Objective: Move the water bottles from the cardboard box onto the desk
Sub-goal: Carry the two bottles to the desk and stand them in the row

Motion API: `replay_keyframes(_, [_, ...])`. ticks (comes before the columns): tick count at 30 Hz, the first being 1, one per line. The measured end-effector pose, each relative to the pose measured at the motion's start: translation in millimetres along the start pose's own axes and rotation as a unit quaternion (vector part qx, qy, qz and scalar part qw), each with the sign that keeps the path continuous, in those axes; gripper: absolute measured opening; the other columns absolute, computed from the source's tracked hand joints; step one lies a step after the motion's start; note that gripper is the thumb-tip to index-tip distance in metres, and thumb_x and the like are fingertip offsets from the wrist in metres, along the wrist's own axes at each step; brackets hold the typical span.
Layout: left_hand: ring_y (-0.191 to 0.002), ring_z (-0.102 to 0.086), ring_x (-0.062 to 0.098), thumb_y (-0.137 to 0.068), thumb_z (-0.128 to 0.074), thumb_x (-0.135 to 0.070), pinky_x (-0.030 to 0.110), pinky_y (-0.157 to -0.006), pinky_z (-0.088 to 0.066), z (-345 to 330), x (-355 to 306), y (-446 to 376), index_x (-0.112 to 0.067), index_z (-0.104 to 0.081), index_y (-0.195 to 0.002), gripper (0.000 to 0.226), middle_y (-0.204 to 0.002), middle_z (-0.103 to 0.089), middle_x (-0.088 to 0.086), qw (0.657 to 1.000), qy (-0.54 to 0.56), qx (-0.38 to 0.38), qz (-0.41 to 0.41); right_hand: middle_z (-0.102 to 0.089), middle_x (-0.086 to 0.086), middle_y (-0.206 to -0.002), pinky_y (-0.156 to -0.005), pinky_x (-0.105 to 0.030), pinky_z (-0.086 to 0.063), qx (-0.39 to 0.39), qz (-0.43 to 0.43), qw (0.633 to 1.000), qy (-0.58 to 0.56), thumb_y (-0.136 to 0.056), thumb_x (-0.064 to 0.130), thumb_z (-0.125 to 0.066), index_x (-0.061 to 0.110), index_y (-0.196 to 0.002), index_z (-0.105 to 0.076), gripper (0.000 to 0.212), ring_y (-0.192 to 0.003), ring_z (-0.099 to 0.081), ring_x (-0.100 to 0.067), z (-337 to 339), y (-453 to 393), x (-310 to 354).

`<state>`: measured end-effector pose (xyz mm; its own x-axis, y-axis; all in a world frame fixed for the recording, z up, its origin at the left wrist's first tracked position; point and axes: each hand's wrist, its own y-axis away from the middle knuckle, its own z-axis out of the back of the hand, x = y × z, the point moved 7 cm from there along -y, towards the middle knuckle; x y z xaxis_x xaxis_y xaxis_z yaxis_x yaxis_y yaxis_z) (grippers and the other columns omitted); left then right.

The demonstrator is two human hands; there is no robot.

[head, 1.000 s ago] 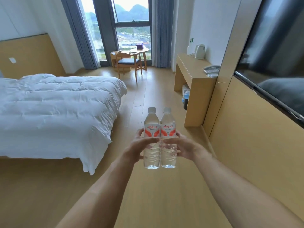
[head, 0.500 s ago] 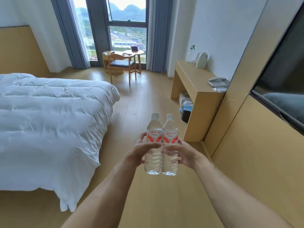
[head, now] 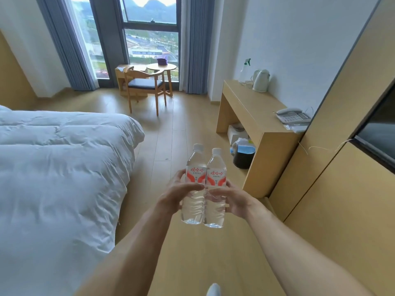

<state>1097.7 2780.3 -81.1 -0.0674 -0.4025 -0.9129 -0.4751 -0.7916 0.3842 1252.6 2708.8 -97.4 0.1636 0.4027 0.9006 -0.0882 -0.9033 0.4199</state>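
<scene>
While both arms reach forward, the left hand [head: 177, 194] curls round the left bottle [head: 193, 186] and the right hand [head: 233, 199] curls round the right bottle [head: 214, 189]. Each bottle stands nearly upright, long axis vertical, white cap up and base down, tops leaning slightly away from the camera. Their sides touch, red-and-white labels facing the camera. Both are held in the air above the floor [head: 166, 135], short of the desk [head: 254, 107] and to its left. On the desk stand a kettle [head: 260, 80] at its far end and a phone [head: 292, 116] at its near end.
</scene>
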Motion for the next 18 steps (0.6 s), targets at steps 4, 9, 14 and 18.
replay_keyframes(4, [-0.081, -0.074, 0.017, -0.074, -0.084, -0.002, 0.029, -0.043, -0.055, 15, -23, -65, -0.030, -0.050, -0.136, 0.076, -0.108, -0.072, 0.003, 1.000, -0.009, -0.010, 0.001, -0.068, -0.011, -0.127, -0.109, -0.063, -0.038, 0.014, 0.006, 1.000, -0.001, -0.079, 0.013, -0.081, 0.022, -0.136, -0.051, 0.065, -0.119, -0.063, -0.034, 15, -69, 24])
replay_keyframes(9, [-0.092, -0.072, 0.024, -0.074, -0.086, -0.008, 0.039, -0.059, -0.054, 37, -63, -161, -0.038, -0.049, -0.130, 0.074, -0.110, -0.072, 0.002, 0.999, -0.021, -0.033, 0.008, -0.072, -0.009, -0.121, -0.108, -0.063, -0.041, 0.046, 0.011, 0.999, 0.010, -0.076, 0.018, -0.083, 0.022, -0.131, -0.057, 0.061, -0.115, -0.067, -0.031, 30, -171, 72])
replay_keyframes(14, [-0.099, -0.069, 0.027, -0.073, -0.088, -0.013, 0.044, -0.066, -0.053, 53, -116, -256, -0.040, -0.048, -0.128, 0.072, -0.115, -0.069, 0.004, 0.998, -0.034, -0.057, 0.013, -0.073, -0.008, -0.120, -0.108, -0.063, -0.040, 0.082, -0.005, 0.997, 0.013, -0.081, 0.022, -0.080, 0.021, -0.132, -0.059, 0.055, -0.117, -0.066, -0.030, 51, -276, 126])
replay_keyframes(18, [-0.102, -0.068, 0.028, -0.072, -0.089, -0.016, 0.045, -0.068, -0.053, 64, -151, -322, -0.038, -0.048, -0.133, 0.076, -0.117, -0.069, 0.003, 0.997, -0.038, -0.070, 0.013, -0.072, -0.010, -0.121, -0.107, -0.063, -0.041, 0.096, -0.003, 0.995, 0.016, -0.078, 0.023, -0.081, 0.019, -0.132, -0.059, 0.059, -0.117, -0.065, -0.031, 63, -343, 168])
